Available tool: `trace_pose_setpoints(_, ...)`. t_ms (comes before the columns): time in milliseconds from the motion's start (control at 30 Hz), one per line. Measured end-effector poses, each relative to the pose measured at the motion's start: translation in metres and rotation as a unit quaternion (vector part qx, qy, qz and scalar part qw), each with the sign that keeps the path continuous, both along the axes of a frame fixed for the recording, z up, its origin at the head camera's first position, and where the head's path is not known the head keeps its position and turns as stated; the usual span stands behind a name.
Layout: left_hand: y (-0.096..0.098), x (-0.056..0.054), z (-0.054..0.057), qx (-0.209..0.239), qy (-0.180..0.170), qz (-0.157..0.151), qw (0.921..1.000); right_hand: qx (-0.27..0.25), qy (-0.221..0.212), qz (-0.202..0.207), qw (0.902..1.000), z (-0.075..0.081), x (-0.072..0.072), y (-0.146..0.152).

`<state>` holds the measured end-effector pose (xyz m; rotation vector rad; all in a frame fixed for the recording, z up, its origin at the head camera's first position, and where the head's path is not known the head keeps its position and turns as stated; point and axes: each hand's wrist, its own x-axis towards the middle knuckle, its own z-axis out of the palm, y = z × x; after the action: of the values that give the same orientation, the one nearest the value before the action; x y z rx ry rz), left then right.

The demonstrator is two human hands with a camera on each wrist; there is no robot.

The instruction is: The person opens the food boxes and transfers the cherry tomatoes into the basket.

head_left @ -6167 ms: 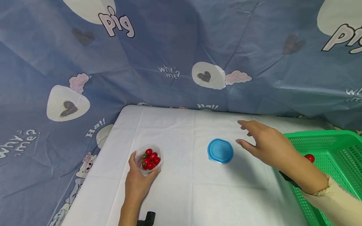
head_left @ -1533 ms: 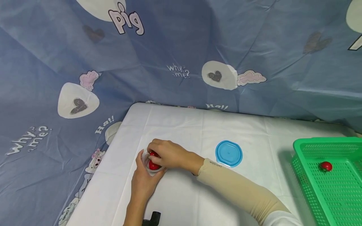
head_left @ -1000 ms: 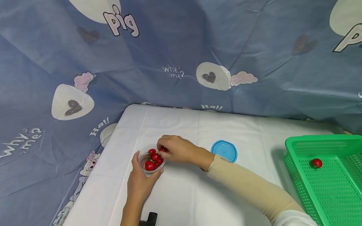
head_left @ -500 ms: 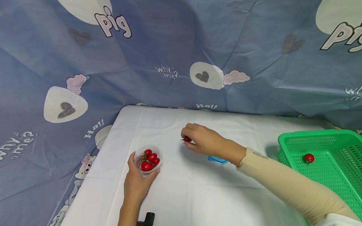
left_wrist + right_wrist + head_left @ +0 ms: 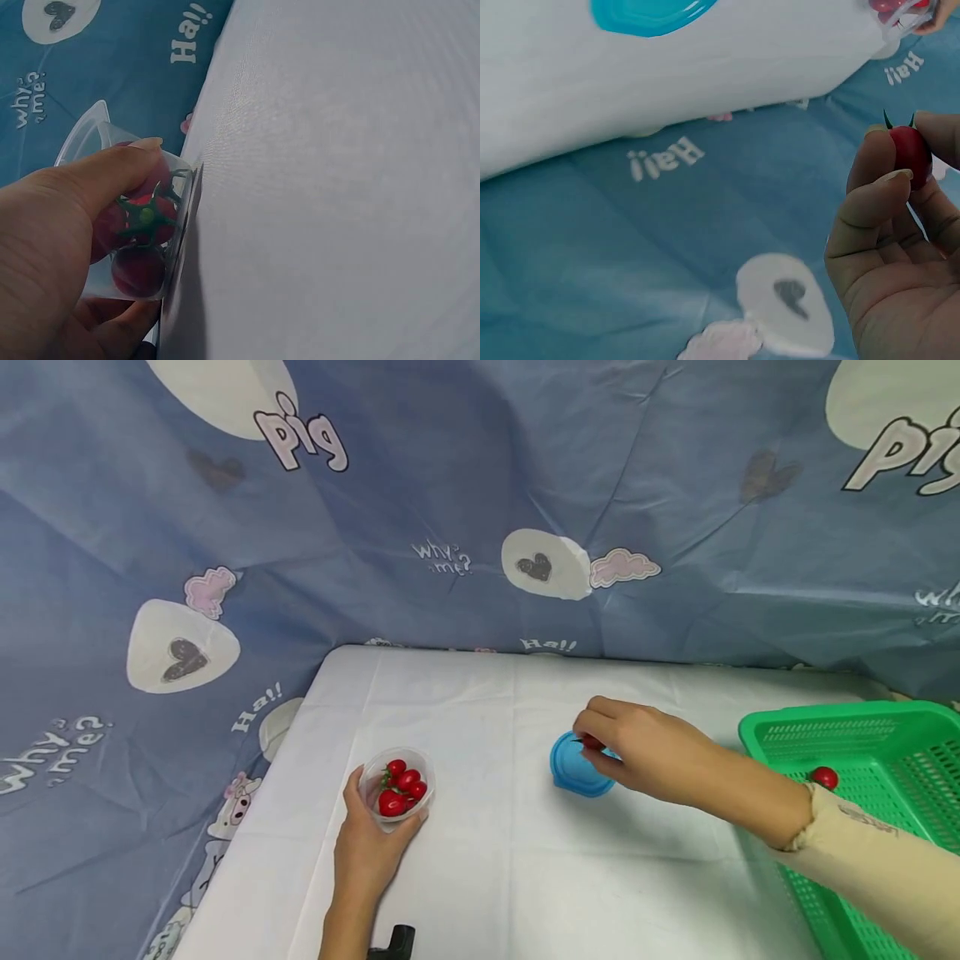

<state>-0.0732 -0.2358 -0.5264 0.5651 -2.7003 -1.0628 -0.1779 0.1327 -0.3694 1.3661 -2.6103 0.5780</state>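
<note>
My left hand (image 5: pixel 370 843) grips a clear plastic tub (image 5: pixel 372 762) at the left of the table, thumb and fingers curled round its wall. Several cherry tomatoes (image 5: pixel 393 802) with green stems lie inside it; through the tub's side they show in the left wrist view (image 5: pixel 139 271). Over the blue lid (image 5: pixel 581 777) in the head view, my right hand (image 5: pixel 652 752) pinches one cherry tomato (image 5: pixel 912 156) between thumb and fingertips, its green stem sticking out. The lid lies flat on the white cloth, partly covered by that hand in the head view.
A green mesh basket (image 5: pixel 772 727) stands at the right end of the table, with one red tomato (image 5: pixel 825 777) in it. My right forearm crosses its near side. White cloth (image 5: pixel 480 843) covers the table, and a blue printed curtain (image 5: pixel 420 485) hangs behind and to the left.
My right hand has reached into the tub, taken out a cherry tomato and carried it right, over the lid. The left hand has stayed around the tub.
</note>
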Motion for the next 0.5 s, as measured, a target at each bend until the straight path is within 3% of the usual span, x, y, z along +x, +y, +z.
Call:
trace_pose_setpoints(167, 0.002, -0.002, -0.003, -0.006, 0.003, -0.002, 1.0000, -0.025, 0.048, -0.007, 0.9985, 0.005, 0.021, 0.033)
trace_pose_setpoints(267, 0.002, -0.001, -0.003, -0.006, 0.003, -0.001, 1.0000, -0.041, 0.051, -0.019, 0.9977, 0.006, 0.030, 0.050)
trace_pose_setpoints(500, 0.000, 0.000, -0.003, -0.014, 0.004, 0.004, 0.9999, -0.089, 0.055, -0.097, 0.9899, -0.003, 0.047, 0.094)
